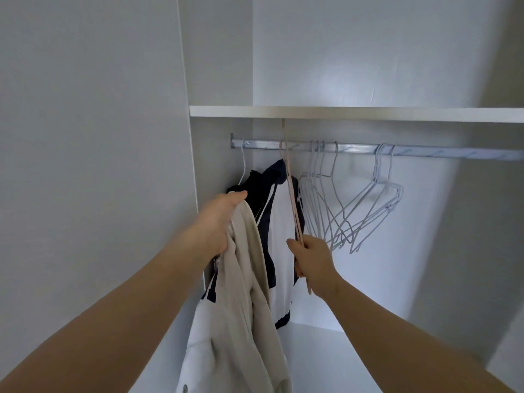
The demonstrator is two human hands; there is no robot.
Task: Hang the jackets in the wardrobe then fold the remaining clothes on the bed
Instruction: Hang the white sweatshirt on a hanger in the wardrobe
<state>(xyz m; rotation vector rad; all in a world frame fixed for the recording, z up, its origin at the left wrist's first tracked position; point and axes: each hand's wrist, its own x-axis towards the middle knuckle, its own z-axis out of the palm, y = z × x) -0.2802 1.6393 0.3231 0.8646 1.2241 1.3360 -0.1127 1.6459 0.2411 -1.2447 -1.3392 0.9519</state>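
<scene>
- While my left hand grips a beige jacket by its upper end, the rest of the fabric hangs down in front of me, past the lower edge of the view.
- My right hand is closed around a pale pink hanger, seen almost edge-on, with its hook up by the underside of the white shelf, above the metal rail.
- A navy-and-white jacket already hangs from the rail, between my 2 hands and behind the beige one.
- At the rail's left end a white wire hanger hook runs down towards a dark garment; I cannot tell what that garment is.
- To the right, a bunch of bare white wire hangers hangs from the rail, well apart from my right hand.
</scene>
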